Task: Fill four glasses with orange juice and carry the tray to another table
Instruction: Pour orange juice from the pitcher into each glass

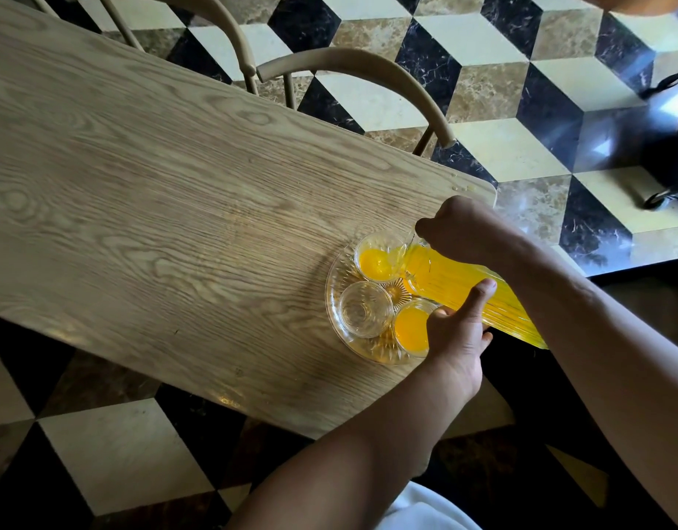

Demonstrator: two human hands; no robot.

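Observation:
A round cut-glass tray (335,300) lies near the right end of the wooden table (157,185). On it I see three glasses: the far glass (375,262) taking juice, an empty glass (364,313) at the left, and a near glass (412,328) full of juice. A ribbed glass jug of orange juice (455,285) is tilted, its spout over the far glass. My right hand (459,227) grips the jug near its top. My left hand (457,330) supports the jug's body from below, thumb on its side. Any fourth glass is hidden.
Two curved wooden chair backs (368,70) stand along the table's far edge. A few drops (459,188) lie at the table's far right corner. Checkered marble floor (482,51) surrounds the table, and a dark wheeled object (670,147) stands at the right.

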